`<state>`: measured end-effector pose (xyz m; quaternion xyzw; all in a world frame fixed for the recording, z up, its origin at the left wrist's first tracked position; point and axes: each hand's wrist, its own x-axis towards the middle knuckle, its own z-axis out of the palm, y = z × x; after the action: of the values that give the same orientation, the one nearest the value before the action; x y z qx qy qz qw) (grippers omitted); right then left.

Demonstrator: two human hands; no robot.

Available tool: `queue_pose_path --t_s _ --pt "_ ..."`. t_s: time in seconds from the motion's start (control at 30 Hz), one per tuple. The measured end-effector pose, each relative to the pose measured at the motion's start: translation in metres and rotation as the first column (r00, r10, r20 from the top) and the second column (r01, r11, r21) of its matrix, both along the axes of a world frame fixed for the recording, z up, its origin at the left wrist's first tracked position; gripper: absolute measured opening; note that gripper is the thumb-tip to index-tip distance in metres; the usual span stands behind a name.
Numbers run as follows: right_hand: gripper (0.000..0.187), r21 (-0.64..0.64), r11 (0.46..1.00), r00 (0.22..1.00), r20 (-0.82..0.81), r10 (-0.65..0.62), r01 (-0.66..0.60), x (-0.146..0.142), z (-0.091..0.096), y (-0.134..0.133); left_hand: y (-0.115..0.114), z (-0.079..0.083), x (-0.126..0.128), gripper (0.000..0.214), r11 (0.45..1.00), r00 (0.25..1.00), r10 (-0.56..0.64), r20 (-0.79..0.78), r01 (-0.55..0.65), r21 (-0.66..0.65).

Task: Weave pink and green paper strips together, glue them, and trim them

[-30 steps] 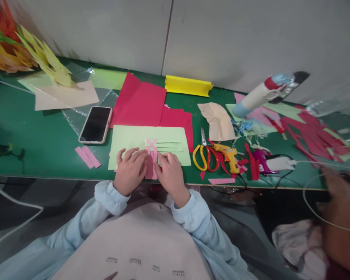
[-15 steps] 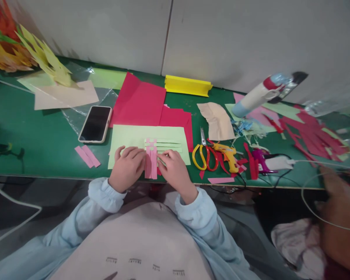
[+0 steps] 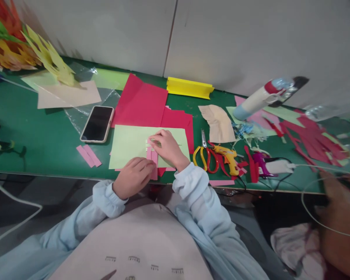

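A light green paper sheet (image 3: pixel 128 146) lies on the green table (image 3: pixel 46 144) in front of me. On it sits a small weave of pink strips (image 3: pixel 153 157) and pale green strips. My left hand (image 3: pixel 134 177) rests curled on the sheet's near edge, fingertips pressing the lower ends of the pink strips. Farther up, my right hand (image 3: pixel 166 147) lies across the weave, its fingers pinched on the top of the strips at the left. Most of the pale green strips are hidden under this hand.
A phone (image 3: pixel 97 123) and two loose pink strips (image 3: pixel 88 155) lie to the left. Red sheets (image 3: pixel 141 105) lie behind, scissors (image 3: pixel 204 155) and a glue gun (image 3: pixel 228 156) to the right. Another person's hand (image 3: pixel 338 194) holds a wire at far right.
My right hand has moved away from me, from the lower right of the weave to its top. My left hand has slid slightly nearer the table edge.
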<state>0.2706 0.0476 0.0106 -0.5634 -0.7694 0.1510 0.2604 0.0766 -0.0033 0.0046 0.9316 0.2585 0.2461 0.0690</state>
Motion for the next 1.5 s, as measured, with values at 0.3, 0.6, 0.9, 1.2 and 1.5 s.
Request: queue_pose_path --t_s 0.3,0.6,0.9,1.2,1.5 --pt "0.024 0.017 1.000 0.997 -0.074 0.000 0.001 0.004 -0.025 0.004 -0.003 -0.014 -0.021 0.033 0.999 0.999 -0.038 -0.008 0.038 0.038" --pt "0.024 0.023 1.000 0.996 -0.093 -0.009 0.011 0.002 -0.023 0.003 0.001 -0.006 -0.021 0.031 0.997 0.997 -0.073 -0.040 0.074 0.017" --pt "0.024 0.014 1.000 0.995 -0.099 -0.014 0.015 0.003 -0.023 0.003 0.000 -0.004 -0.014 0.018 0.991 0.995 -0.087 -0.048 0.092 0.099" --pt "0.022 0.010 1.000 0.995 -0.098 -0.024 0.025 0.002 -0.023 0.003 -0.006 0.001 -0.014 0.017 0.995 0.999 -0.004 0.033 0.001 0.101" --pt "0.023 0.015 1.000 0.995 -0.100 -0.020 0.022 0.003 -0.024 0.003 -0.011 0.007 -0.009 0.016 0.988 1.000 -0.029 0.012 0.027 0.153"
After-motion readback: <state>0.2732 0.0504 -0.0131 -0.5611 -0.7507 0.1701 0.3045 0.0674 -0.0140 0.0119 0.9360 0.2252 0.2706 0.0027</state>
